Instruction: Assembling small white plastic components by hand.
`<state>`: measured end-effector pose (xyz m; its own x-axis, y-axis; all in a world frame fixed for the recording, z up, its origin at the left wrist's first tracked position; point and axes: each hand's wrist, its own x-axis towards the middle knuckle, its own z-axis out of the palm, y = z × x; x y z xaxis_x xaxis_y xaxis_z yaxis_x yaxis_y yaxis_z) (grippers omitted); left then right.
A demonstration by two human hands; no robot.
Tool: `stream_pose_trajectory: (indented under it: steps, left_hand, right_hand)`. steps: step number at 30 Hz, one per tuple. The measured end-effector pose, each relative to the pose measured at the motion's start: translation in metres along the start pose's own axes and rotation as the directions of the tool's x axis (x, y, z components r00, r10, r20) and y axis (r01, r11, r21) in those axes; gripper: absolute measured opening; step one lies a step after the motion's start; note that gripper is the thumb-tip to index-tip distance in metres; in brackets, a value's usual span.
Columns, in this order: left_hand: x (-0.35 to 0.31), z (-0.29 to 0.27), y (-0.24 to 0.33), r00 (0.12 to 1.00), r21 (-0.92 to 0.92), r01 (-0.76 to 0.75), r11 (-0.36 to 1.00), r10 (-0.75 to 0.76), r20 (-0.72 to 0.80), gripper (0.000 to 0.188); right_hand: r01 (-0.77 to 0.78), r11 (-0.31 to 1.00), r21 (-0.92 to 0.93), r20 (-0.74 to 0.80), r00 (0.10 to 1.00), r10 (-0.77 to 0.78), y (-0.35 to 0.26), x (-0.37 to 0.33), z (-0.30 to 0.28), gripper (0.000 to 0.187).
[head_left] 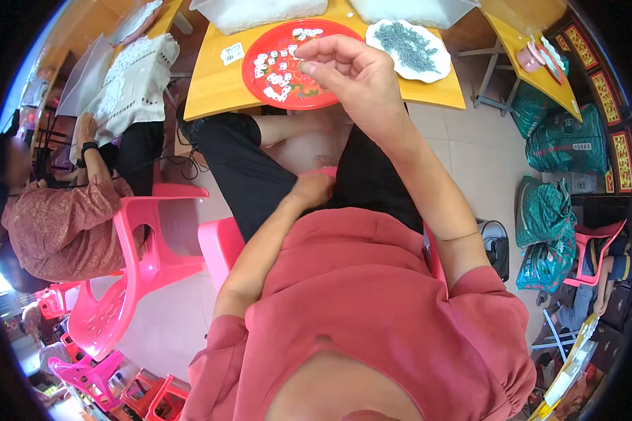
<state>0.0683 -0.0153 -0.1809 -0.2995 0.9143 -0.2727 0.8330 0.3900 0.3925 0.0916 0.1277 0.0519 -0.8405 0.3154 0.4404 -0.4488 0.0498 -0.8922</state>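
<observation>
Raised over the red round tray (330,98), my right hand (354,74) pinches thumb and forefinger together on something tiny, too small to name. Small white pieces with dark marks (282,92) lie scattered on the tray. Down between my knees is my left hand (312,189), its fingers curled closed beside a bit of pink (324,171); whatever it may hold is hidden. To the right of the tray, a white scalloped plate (440,70) bears a heap of small grey pieces (407,45). A small white printed card (232,54) lies left of the tray.
The yellow table (211,88) ends just beyond my knees, with translucent bins (260,14) at its far side. On the left, another person (63,217) sits on a pink plastic chair (165,231). Green sacks (541,217) stand on the floor to the right.
</observation>
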Motion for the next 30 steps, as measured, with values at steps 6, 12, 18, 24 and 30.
stream_pose_trajectory:
  steps: [6,12,18,24,30]
  left_hand:
    - [0.019,0.031,-0.004,0.99,0.316,-0.135,0.939,0.112,0.087,0.012]
    - [0.014,0.036,-0.01,0.96,0.264,-0.275,0.925,0.28,0.02,0.019]
    - [0.032,0.062,-0.027,0.93,0.128,-0.321,0.938,0.286,0.231,0.024]
    - [0.038,0.049,-0.021,0.851,0.1,-0.37,0.924,0.294,0.434,0.028]
    - [0.021,0.022,-0.007,0.829,0.033,-0.25,0.968,0.196,0.524,0.032]
  right_hand:
    - [-0.068,0.996,0.055,0.065,0.996,0.065,-0.006,0.001,-0.001,0.018]
    - [-0.075,0.997,0.022,0.001,0.997,0.075,-0.001,-0.001,-0.004,0.016]
    - [-0.154,0.988,0.028,0.024,0.988,0.154,-0.008,0.002,-0.001,0.017]
    - [-0.181,0.982,0.049,-0.012,0.983,0.182,-0.011,0.003,-0.002,0.017]
    - [-0.208,0.977,0.052,0.01,0.978,0.207,-0.015,0.003,-0.004,0.018]
